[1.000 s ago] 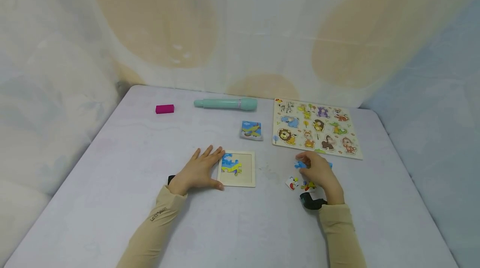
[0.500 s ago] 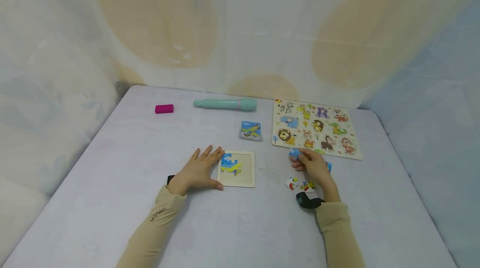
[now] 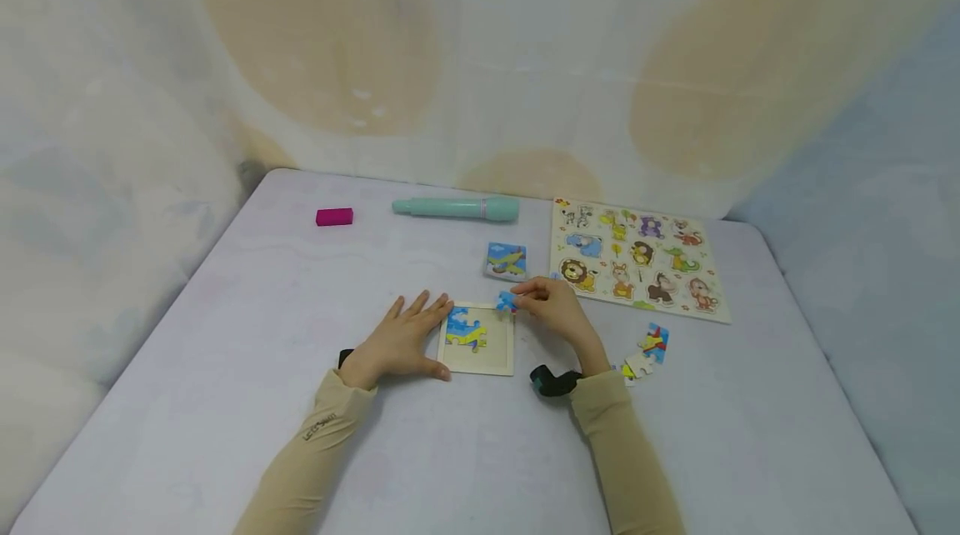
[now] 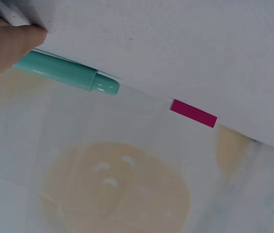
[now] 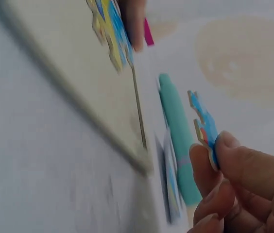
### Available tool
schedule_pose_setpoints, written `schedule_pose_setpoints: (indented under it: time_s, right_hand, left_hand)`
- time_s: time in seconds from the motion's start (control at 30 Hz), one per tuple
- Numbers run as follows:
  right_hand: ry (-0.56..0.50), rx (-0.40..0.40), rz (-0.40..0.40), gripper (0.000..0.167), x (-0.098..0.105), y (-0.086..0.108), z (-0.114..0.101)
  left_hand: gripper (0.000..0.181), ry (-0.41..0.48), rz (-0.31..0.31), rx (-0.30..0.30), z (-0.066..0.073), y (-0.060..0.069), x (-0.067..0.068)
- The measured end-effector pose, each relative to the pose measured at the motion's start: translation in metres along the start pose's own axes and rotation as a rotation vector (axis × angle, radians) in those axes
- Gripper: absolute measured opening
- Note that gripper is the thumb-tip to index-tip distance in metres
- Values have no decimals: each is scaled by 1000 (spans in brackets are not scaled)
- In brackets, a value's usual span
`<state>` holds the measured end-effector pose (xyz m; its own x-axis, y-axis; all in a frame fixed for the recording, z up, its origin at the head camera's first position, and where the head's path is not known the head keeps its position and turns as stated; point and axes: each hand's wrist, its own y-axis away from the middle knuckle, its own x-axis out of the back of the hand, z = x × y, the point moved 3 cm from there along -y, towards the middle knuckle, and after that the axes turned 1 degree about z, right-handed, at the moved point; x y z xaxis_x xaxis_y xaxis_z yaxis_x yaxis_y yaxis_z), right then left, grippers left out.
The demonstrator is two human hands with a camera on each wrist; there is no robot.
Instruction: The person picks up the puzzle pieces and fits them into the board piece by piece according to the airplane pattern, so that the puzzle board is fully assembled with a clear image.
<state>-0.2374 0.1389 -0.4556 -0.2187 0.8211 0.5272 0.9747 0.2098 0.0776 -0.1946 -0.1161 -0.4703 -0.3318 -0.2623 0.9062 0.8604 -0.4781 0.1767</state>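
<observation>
One blue piece (image 3: 507, 302) sits pinched at one end by my right hand (image 3: 558, 314), leaving its tabs uncovered, near the far right corner of the frame (image 3: 512, 352). My left hand (image 3: 405, 341) lies spread along the frame's left edge, probably to steady it, though how firmly it presses I can't tell. Joined pieces (image 3: 465, 330) fill the far left corner; loose pieces (image 3: 657, 342) lie rightward on the counter (image 3: 450, 460).

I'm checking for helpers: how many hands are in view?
2: left hand at the left edge of the tray, right hand near its far right corner, pinching a piece.
</observation>
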Motion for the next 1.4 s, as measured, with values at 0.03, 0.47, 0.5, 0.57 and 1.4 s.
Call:
schedule_pose_setpoints:
  time_s: [0.03,0.47,0.5,0.57,1.4]
  right_hand:
    - [9,8,-6,21,-6,-2,-4]
    - [93,16,-14,12,-47,-4,-17]
    - [102,19,-7,12,-48,-3,-18]
    - [123,25,4,11,-50,-4,-17]
    - [395,49,131,13,-73,1,-23]
  left_hand:
    - [111,-5,1,1,0,0,0]
    - [113,13,14,-7,-2,0,-1]
    - [112,15,17,-11,-2,0,-1]
    - [112,18,16,-10,-1,1,-1]
    - [111,6,33,-14,-3,2,0]
